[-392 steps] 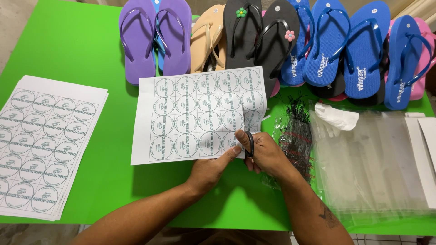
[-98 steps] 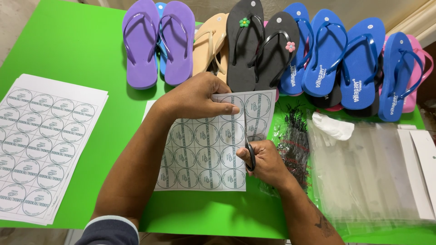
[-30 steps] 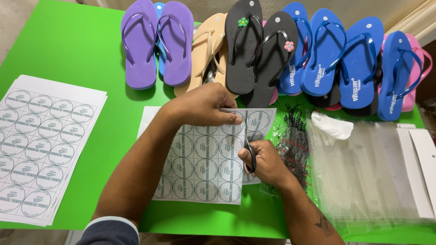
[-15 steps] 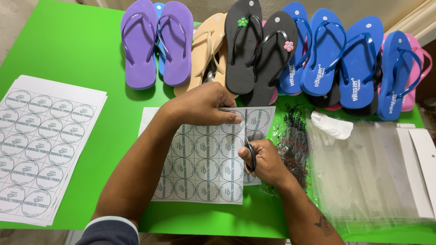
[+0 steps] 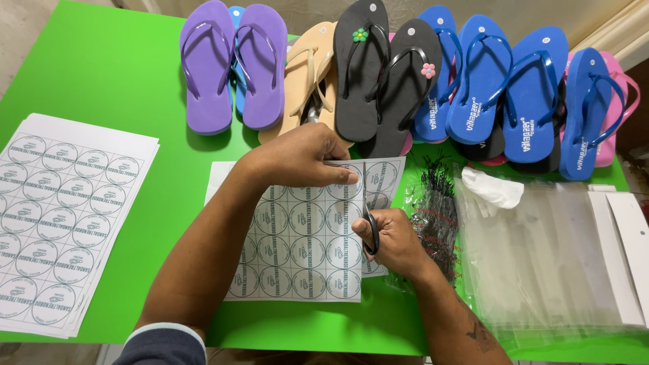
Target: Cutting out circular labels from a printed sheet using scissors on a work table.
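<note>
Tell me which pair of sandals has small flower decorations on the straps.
The black pair in the middle of the row: one sandal carries a green flower, the other a pink one. The other pairs have plain straps.

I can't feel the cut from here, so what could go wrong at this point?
The left hand presses the label sheet right beside the scissors held in the right hand, so its fingertips may get nicked. The blades run between columns of round labels; a slight drift could clip one.

At frame left, the paper stack [image 5: 64, 216] runs off the edge. The right hand [image 5: 392, 243] hides the scissors' [image 5: 368, 220] handles; the pink sandal [image 5: 618, 108] is mostly covered.
</note>
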